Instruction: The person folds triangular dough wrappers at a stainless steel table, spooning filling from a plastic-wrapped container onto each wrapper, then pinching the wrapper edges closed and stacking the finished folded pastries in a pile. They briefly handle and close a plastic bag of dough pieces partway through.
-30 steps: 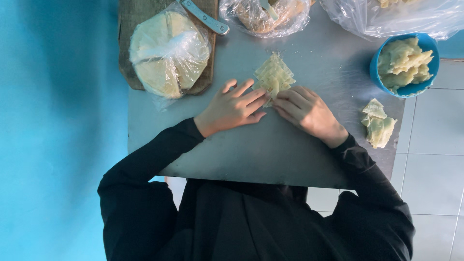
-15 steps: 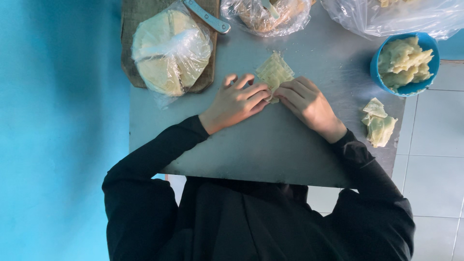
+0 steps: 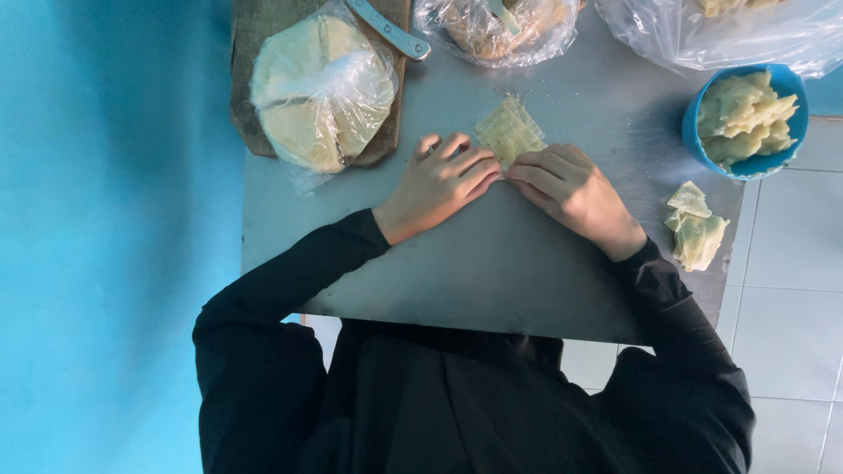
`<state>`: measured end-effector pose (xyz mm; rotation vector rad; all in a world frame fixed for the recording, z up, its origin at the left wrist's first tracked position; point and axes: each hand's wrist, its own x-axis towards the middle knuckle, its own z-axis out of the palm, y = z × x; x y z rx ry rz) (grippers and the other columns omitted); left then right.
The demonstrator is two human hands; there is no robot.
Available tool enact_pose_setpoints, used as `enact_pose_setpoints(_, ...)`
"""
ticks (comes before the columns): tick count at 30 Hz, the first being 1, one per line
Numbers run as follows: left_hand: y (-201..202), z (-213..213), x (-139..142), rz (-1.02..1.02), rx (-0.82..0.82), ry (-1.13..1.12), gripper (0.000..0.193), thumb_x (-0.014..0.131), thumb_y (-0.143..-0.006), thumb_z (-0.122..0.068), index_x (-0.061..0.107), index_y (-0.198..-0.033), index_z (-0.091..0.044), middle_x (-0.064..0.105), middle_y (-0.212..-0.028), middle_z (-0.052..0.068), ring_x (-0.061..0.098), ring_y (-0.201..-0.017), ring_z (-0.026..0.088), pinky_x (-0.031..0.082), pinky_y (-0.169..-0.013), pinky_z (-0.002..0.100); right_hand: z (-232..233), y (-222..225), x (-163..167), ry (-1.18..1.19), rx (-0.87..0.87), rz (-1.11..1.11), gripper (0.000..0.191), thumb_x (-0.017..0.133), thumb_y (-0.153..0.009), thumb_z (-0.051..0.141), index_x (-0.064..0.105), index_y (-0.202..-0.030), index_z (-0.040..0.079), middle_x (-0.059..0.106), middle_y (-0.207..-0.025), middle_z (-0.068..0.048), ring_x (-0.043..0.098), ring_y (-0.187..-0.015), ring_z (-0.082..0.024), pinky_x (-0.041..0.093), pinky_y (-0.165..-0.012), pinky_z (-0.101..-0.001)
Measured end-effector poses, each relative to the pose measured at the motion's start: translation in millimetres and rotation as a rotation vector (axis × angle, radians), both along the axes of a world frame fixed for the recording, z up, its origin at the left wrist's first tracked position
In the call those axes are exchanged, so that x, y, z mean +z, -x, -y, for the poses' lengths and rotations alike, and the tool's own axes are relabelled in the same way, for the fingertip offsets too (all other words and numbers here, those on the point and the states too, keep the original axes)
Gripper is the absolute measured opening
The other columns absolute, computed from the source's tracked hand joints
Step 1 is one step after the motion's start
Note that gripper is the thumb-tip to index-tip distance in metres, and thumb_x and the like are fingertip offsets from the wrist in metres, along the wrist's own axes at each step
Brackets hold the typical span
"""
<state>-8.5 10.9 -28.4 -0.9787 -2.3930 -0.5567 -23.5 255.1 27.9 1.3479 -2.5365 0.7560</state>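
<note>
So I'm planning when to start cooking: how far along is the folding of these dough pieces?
Done: a blue bowl heaped with folded pieces, plus a few folded pieces on the table. In hand: the left hand and right hand press one dough sheet flat on the table. Left: a thick stack of round wrappers in a plastic bag, so plenty remains.

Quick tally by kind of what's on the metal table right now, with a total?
Dough sheets under the left hand and right hand: 1
Folded dough pieces loose by the table's right edge: 2
Blue bowls of folded pieces: 1
Plastic bags: 3
Wooden boards: 1
Metal tools: 1
Total: 9
</note>
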Motion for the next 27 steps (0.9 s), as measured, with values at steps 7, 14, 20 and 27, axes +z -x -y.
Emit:
enact_pose_setpoints(7, -2, 3, -4, 0.036, 0.052, 0.015, 0.017, 0.077, -0.099, -0.026, 0.070, -0.112, -0.018, 0.062, -0.120, -0.004, 0.055, -0.112, 0.019, 0.036, -0.095, 0.040, 2, 5, -16, 0.066, -0.139, 0.220, 0.017, 0.081, -0.090, 0.007, 0.072, -0.105, 0.004, 0.071, -0.100, -0.009, 0.069, -0.091, -0.029, 0.054, -0.085, -0.0400)
enact_pose_setpoints(14, -4, 5, -2, -0.015, 0.032, -0.010, 0.023, 0.079, -0.096, -0.034, 0.070, -0.109, -0.017, 0.062, -0.117, -0.004, 0.055, -0.113, 0.023, 0.035, -0.095, 0.044, 2, 3, -20, 0.191, -0.145, 0.268, 0.015, 0.077, -0.090, 0.002, 0.072, -0.103, 0.004, 0.070, -0.107, -0.009, 0.067, -0.097, -0.027, 0.058, -0.082, -0.0350)
enact_pose_setpoints(20, -4, 7, 2, -0.023, 0.058, 0.011, 0.017, 0.080, -0.098, -0.029, 0.071, -0.109, -0.020, 0.063, -0.117, -0.008, 0.055, -0.111, 0.018, 0.035, -0.096, 0.042, -2, -1, -10, 0.035, -0.049, 0.002, 0.025, 0.076, -0.085, 0.001, 0.073, -0.110, 0.002, 0.068, -0.112, -0.010, 0.065, -0.102, -0.029, 0.055, -0.088, -0.0410)
enact_pose_setpoints(27, -8, 8, 4, -0.028, 0.094, 0.029, 0.018, 0.079, -0.099, -0.029, 0.072, -0.113, -0.020, 0.065, -0.112, -0.007, 0.054, -0.107, 0.019, 0.035, -0.095, 0.040, 5, -2, -11, 0.095, -0.089, 0.078, 0.022, 0.081, -0.088, 0.010, 0.074, -0.108, 0.005, 0.067, -0.112, -0.008, 0.063, -0.099, -0.028, 0.055, -0.086, -0.0389)
